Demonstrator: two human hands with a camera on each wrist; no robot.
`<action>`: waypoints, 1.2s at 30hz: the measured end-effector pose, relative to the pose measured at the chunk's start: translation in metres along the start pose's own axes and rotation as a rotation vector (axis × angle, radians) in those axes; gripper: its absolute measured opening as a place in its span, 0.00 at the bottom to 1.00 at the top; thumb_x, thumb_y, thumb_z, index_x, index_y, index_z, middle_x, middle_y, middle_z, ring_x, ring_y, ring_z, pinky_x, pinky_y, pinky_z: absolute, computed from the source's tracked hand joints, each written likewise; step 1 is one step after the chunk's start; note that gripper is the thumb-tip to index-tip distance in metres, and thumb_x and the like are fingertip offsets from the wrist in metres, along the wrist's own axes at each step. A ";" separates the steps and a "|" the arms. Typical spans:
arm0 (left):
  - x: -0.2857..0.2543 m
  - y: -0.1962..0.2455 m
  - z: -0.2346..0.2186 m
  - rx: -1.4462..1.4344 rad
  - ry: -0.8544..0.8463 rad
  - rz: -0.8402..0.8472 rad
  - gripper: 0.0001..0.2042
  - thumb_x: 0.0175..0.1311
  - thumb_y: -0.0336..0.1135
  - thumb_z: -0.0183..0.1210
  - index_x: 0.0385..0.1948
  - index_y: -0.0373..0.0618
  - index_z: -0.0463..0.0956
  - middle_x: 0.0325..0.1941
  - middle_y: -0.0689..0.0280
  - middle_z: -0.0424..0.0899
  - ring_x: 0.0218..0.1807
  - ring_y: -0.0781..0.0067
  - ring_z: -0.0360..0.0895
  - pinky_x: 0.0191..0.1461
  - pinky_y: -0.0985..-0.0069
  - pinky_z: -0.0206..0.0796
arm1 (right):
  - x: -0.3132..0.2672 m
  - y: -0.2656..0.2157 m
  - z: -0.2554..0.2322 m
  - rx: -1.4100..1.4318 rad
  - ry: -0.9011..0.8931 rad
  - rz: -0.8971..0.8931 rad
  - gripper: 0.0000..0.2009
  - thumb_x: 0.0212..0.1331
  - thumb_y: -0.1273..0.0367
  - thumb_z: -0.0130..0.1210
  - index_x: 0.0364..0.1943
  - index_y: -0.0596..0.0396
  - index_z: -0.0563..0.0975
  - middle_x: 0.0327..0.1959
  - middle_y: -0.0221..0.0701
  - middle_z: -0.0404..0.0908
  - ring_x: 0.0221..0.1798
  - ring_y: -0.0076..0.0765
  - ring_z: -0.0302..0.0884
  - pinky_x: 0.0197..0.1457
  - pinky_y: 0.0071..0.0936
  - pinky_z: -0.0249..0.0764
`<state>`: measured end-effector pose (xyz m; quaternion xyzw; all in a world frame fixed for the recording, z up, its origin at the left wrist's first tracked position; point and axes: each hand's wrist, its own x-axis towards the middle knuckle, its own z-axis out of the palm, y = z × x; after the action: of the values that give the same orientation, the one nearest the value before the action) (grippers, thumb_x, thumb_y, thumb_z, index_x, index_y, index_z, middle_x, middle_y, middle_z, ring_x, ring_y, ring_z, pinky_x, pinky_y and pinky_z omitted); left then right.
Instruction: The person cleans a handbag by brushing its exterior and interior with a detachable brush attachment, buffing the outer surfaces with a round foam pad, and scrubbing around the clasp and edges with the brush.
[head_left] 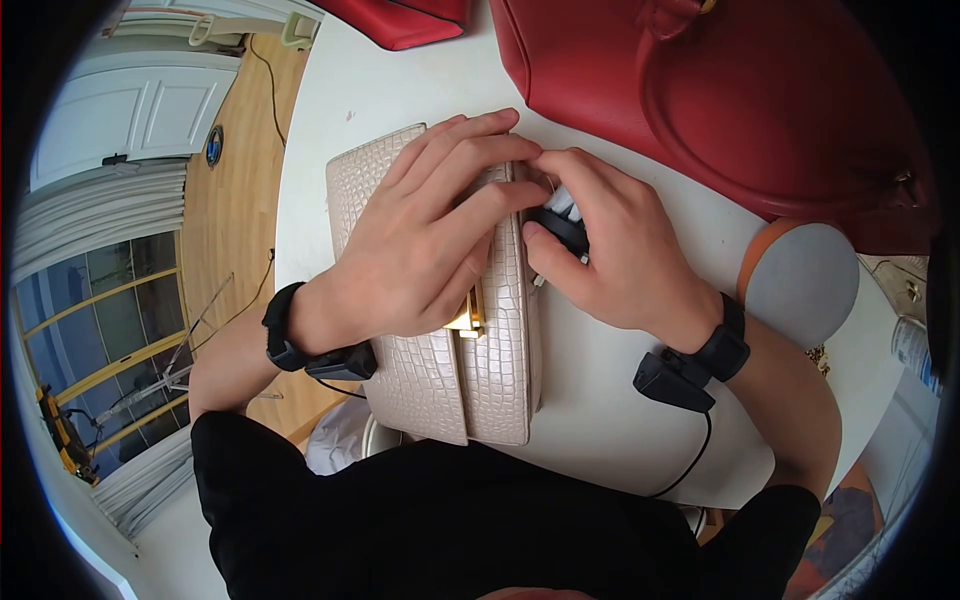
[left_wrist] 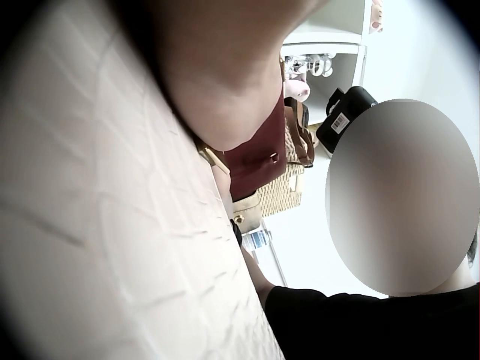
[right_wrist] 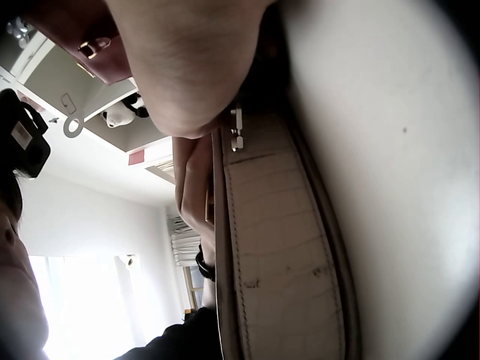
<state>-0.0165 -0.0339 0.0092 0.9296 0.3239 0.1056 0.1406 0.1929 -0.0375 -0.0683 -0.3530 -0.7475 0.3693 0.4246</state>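
Note:
A cream crocodile-textured bag (head_left: 500,390) with a gold clasp (head_left: 468,318) lies on the white table. Across its top spreads the left hand (head_left: 425,230), palm down, fingers bent over the bag's right edge. The right hand (head_left: 620,240) is at that edge, thumb and index finger curled around a black item with a whitish part (head_left: 562,222), mostly covered by the fingers. In the right wrist view, the bag's side (right_wrist: 285,247) shows stitching, dark scuffs and a small metal fitting (right_wrist: 237,131) beside the right hand (right_wrist: 195,60). The left hand (left_wrist: 225,82) hovers close over the bag in the left wrist view.
A large red handbag (head_left: 800,110) stands at the back right, another red item (head_left: 400,20) beside it. A round grey object with a brown rim (head_left: 800,280) lies right of the right wrist. Cables hang from both wrist cameras. Shelves (left_wrist: 322,71) hold further things.

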 end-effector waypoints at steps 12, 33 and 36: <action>0.000 0.005 0.003 0.064 -0.015 -0.010 0.25 0.49 0.22 0.53 0.54 0.37 0.77 0.67 0.46 0.72 0.75 0.36 0.63 0.77 0.41 0.54 | 0.001 0.001 0.000 0.000 0.000 -0.003 0.15 0.56 0.68 0.62 0.44 0.61 0.74 0.35 0.41 0.81 0.35 0.49 0.82 0.38 0.42 0.78; 0.019 0.104 -0.041 -0.291 0.470 0.263 0.05 0.48 0.31 0.64 0.22 0.43 0.78 0.19 0.72 0.66 0.19 0.78 0.67 0.19 0.77 0.58 | 0.001 0.002 -0.003 -0.004 -0.064 0.037 0.19 0.58 0.67 0.62 0.52 0.63 0.76 0.41 0.43 0.83 0.40 0.50 0.84 0.46 0.40 0.80; 0.019 0.126 -0.015 -0.273 0.799 0.228 0.06 0.51 0.32 0.62 0.21 0.42 0.76 0.19 0.70 0.65 0.18 0.76 0.65 0.18 0.76 0.57 | 0.001 0.003 -0.003 -0.010 -0.063 0.018 0.19 0.59 0.67 0.62 0.52 0.63 0.76 0.41 0.43 0.83 0.40 0.49 0.84 0.46 0.40 0.80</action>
<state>0.0660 -0.1136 0.0671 0.8186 0.2310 0.5135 0.1133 0.1962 -0.0346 -0.0689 -0.3500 -0.7590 0.3804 0.3959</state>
